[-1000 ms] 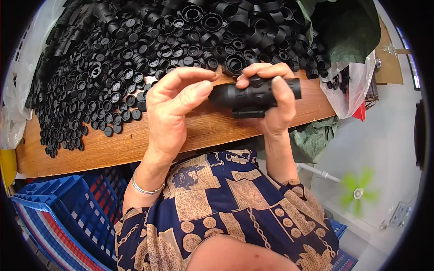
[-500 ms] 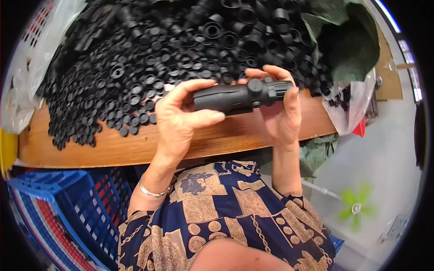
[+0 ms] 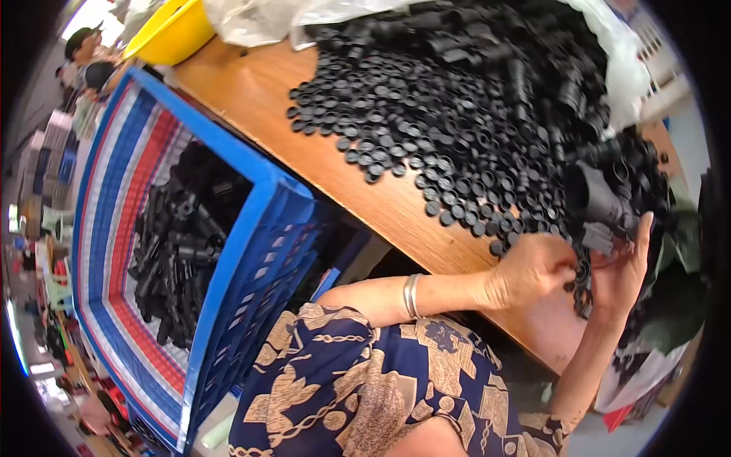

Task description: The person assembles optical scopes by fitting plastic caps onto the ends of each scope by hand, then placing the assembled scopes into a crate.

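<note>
My right hand (image 3: 620,276) holds up a black scope (image 3: 601,199) at the right, its wide round end turned toward the upper left. The fingers are wrapped round its lower part, and some of them are hidden behind it. Just left of it, my left hand (image 3: 531,268) is closed with curled fingers, a silver bangle on its wrist. Whatever is in those fingertips, if anything, cannot be made out. Both hands are over the table beside a spread of small black round caps (image 3: 449,171).
More black tubular parts (image 3: 518,65) are heaped at the back of the wooden table (image 3: 266,103). A blue crate (image 3: 259,183) with a striped liner holds black scopes (image 3: 183,244) at the left. A yellow basin (image 3: 171,34) stands at the table's far corner, near another person (image 3: 87,65).
The view has swung left, bringing the crate and basin into sight. My left hand has come off the scope and closed beside it; the right hand still holds the scope, now tilted.
</note>
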The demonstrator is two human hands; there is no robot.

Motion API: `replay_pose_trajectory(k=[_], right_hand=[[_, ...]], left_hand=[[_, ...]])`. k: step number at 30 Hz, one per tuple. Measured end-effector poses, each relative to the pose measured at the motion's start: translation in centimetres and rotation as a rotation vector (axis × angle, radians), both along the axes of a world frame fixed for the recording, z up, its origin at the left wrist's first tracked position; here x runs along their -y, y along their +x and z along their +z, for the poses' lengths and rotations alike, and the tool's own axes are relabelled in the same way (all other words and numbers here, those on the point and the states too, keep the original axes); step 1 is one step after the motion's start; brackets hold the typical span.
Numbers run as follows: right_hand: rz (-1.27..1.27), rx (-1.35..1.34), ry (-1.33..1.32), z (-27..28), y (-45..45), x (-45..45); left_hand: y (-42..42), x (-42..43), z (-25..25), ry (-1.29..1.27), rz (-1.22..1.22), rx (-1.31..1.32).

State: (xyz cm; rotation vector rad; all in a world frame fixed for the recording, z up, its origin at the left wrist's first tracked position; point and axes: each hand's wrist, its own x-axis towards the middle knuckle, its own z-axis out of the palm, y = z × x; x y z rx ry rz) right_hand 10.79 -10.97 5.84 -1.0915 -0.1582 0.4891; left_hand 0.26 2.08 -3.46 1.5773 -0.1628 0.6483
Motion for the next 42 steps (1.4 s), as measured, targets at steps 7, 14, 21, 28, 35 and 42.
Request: replay_pose_trajectory(k=[7,14,21,28,35,42], right_hand=[[0.443,0.042,-0.103,6.8,-8.6,-16.6],[1.007,0.382,0.069,8.6,-16.7,-25.1],[0.466,1.430,-0.298,1.5,-7.3,-21.1],[-0.032,1.351,-0.833,-2.2,7.0,-10.3],[-0.328,1.485,-1.154,-2.8,10.9,-12.1],[-0.374,1.577,-1.431,-3.7,13.3,-15.3]], left_hand=[[-0.2,0.6,-1.3,0.281,0.163,0.156],[-1.4,0.5,-2.2,0.227,0.085,0.131],[-1.4,1.0,-2.0,0.240,-0.107,0.050],[-1.5,0.5,-0.1,0.362,-0.276,-0.066],[-1.3,0.7,0.6,0.523,-0.284,-0.167],[-1.1,0.3,0.9,0.395,-0.292,-0.184]])
